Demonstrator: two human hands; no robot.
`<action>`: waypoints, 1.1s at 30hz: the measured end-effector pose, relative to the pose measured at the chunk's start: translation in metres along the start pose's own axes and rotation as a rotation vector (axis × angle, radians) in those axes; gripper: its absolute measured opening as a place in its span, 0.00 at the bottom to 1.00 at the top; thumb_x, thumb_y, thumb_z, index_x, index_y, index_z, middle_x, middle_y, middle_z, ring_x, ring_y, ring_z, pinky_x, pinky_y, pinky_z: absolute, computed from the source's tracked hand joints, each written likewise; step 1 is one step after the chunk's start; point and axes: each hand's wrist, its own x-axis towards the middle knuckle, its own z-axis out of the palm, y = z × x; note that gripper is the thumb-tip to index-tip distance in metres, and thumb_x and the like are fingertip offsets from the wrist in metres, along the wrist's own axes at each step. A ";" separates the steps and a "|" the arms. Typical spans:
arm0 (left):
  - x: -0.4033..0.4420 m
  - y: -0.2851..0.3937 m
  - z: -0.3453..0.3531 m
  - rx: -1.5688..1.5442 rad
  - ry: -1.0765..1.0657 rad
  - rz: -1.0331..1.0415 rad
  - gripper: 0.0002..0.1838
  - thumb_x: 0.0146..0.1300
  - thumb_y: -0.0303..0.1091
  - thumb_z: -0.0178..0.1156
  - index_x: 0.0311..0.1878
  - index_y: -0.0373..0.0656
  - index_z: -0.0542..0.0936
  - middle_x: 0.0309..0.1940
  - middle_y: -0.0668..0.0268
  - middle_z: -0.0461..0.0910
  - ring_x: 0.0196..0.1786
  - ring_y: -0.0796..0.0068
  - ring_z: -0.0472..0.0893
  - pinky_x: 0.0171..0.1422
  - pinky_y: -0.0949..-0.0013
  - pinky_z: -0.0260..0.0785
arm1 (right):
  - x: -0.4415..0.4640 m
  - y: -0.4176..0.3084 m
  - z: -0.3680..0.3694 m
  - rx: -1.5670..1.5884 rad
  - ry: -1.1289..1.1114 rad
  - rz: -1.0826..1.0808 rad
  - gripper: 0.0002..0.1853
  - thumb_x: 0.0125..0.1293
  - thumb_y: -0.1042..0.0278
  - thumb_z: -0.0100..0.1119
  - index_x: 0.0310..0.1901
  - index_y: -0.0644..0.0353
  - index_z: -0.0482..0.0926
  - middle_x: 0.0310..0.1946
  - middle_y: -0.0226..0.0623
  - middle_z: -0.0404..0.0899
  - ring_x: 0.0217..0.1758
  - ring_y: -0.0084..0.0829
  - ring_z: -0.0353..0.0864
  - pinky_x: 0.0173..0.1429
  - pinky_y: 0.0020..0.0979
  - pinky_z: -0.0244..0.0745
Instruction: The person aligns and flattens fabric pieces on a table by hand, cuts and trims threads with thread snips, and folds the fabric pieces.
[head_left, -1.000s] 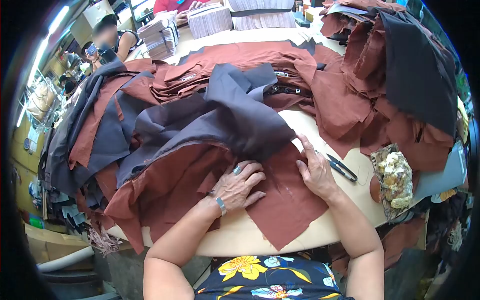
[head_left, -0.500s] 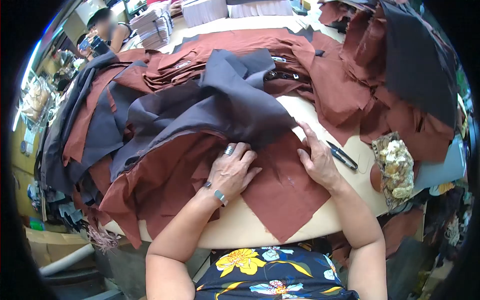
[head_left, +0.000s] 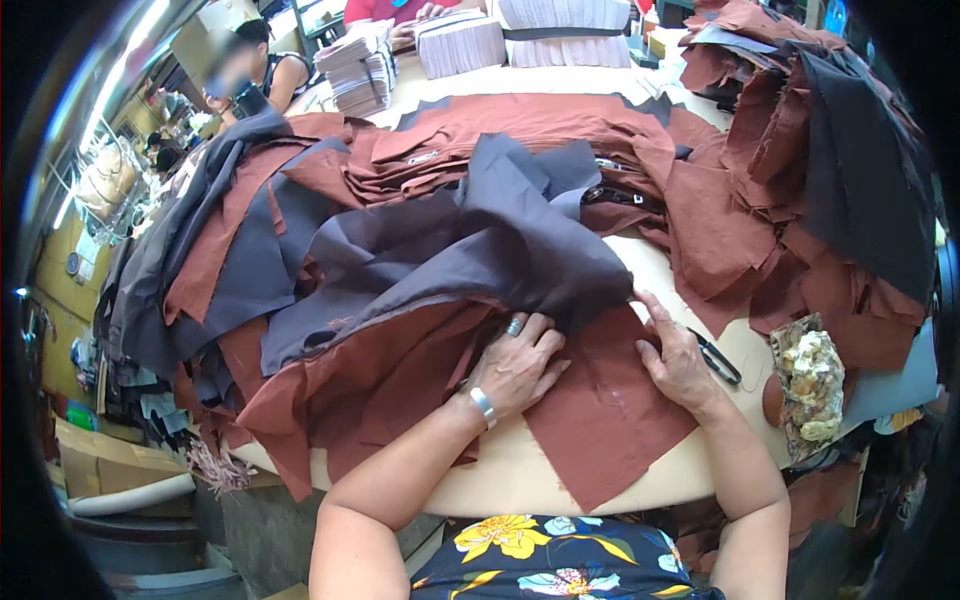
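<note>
Reddish-brown cloth (head_left: 610, 420) with a dark grey fabric layer (head_left: 530, 240) folded over it lies before me. My left hand (head_left: 518, 365), with a ring and a metal bracelet, has its fingers curled at the fold where the two fabrics meet; its fingertips are partly hidden. On the cloth's right edge rests my right hand (head_left: 675, 362), with the index finger stretched forward and the thumb apart from it. Black thread snips (head_left: 716, 358) lie on the table just right of that hand.
Behind is a long stack of brown pieces (head_left: 520, 120) with zipper pulls. More fabric is heaped at right (head_left: 770, 160). A rough, crusted yellowish-white lump (head_left: 808, 385) sits at the table's right edge (head_left: 745, 400). Paper bundles (head_left: 460, 45) and two other people are beyond.
The whole view has shifted, so everything appears farther right and slightly lower. Both hands stay at about the same places on the cloth.
</note>
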 end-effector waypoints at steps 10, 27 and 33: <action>0.001 0.004 -0.003 -0.016 -0.019 -0.017 0.12 0.57 0.36 0.62 0.39 0.40 0.74 0.43 0.58 0.70 0.45 0.55 0.71 0.49 0.58 0.69 | 0.001 -0.001 -0.003 0.001 -0.012 -0.028 0.39 0.51 0.81 0.54 0.68 0.55 0.57 0.33 0.51 0.78 0.33 0.52 0.76 0.42 0.46 0.71; 0.002 0.006 -0.005 -0.039 -0.023 -0.038 0.10 0.56 0.35 0.62 0.37 0.40 0.74 0.42 0.58 0.71 0.45 0.54 0.71 0.50 0.57 0.67 | 0.002 0.000 -0.004 0.027 -0.057 -0.005 0.38 0.52 0.80 0.53 0.68 0.58 0.58 0.42 0.56 0.78 0.34 0.55 0.77 0.45 0.47 0.71; 0.017 0.008 -0.011 0.005 -0.232 -0.144 0.10 0.57 0.38 0.58 0.36 0.43 0.74 0.41 0.58 0.70 0.46 0.52 0.70 0.51 0.55 0.66 | 0.002 -0.002 -0.007 0.040 -0.071 -0.001 0.38 0.51 0.81 0.53 0.67 0.58 0.58 0.48 0.57 0.76 0.37 0.57 0.77 0.47 0.47 0.71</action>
